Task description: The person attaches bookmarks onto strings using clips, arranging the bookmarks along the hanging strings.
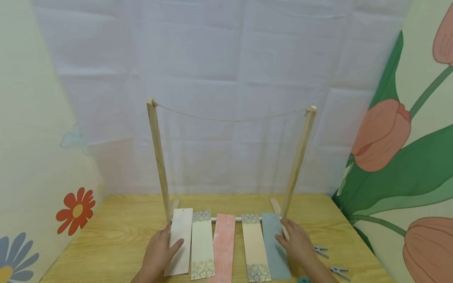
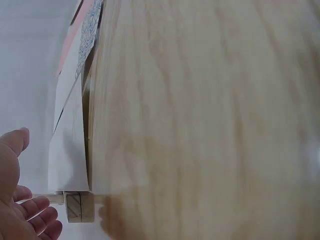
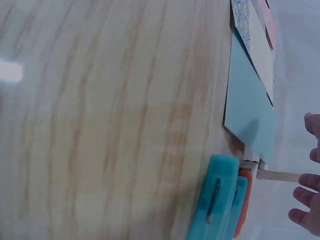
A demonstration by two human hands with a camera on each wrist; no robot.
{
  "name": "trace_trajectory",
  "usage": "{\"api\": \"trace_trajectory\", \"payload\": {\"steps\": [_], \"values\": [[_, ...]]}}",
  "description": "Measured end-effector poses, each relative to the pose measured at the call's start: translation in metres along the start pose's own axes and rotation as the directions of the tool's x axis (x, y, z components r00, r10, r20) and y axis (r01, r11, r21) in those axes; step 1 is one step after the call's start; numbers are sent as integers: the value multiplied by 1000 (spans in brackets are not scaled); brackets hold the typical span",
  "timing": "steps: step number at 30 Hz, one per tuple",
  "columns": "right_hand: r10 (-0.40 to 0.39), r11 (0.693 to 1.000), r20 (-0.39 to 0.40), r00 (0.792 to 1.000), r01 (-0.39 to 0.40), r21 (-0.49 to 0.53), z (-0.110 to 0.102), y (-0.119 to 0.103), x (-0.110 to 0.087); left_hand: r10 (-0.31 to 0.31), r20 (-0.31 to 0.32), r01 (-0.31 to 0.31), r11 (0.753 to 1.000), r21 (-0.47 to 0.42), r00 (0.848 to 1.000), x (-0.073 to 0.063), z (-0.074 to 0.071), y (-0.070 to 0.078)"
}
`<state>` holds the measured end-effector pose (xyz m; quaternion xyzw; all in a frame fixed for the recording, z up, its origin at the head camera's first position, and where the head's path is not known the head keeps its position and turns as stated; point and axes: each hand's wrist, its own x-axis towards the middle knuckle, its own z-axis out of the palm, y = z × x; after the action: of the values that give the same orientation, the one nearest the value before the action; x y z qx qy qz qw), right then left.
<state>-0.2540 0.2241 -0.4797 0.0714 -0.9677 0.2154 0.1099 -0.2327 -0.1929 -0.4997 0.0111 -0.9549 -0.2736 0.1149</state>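
Several long paper strips lie side by side in front of a wooden frame (image 1: 160, 165) with a string (image 1: 226, 120) sagging between its posts. My left hand (image 1: 157, 251) is at the left strip, a white one (image 1: 180, 241), its thumb over the strip's edge. In the left wrist view its fingers are spread and relaxed. On the other side, my right hand (image 1: 299, 243) is beside the blue-grey strip (image 1: 274, 243), thumb overlapping its edge and fingers loosely extended near the post's foot. Between them lie two patterned-end strips (image 1: 201, 243) and a pink strip (image 1: 224, 245).
Grey clothespins (image 1: 339, 272) lie on the wooden table (image 1: 116, 236) to the right of my right arm. A teal clothespin (image 3: 215, 200) and an orange one (image 3: 243, 200) are nearby. A white cloth (image 1: 226, 59) hangs behind the frame, with flower-printed panels on both sides.
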Motion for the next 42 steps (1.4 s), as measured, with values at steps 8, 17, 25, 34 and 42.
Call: {"api": "trace_trajectory", "payload": {"steps": [8,17,25,34,42], "values": [[-2,1000,-2,1000,2,-7,-5,17,-3,-40,-22,38,998,-53,999,3,6,-4],[41,999,34,999,-41,8,-12,36,-12,-107,-61,103,993,-65,992,10,15,-10],[98,995,97,990,-100,12,-18,48,-18,-162,-53,157,984,-88,985,13,22,-16],[155,986,141,978,-163,45,-22,66,-24,-168,-49,163,982,-96,985,16,26,-18],[184,979,172,968,-196,59,-25,77,-27,-183,-31,180,979,-98,983,17,27,-19]]}}
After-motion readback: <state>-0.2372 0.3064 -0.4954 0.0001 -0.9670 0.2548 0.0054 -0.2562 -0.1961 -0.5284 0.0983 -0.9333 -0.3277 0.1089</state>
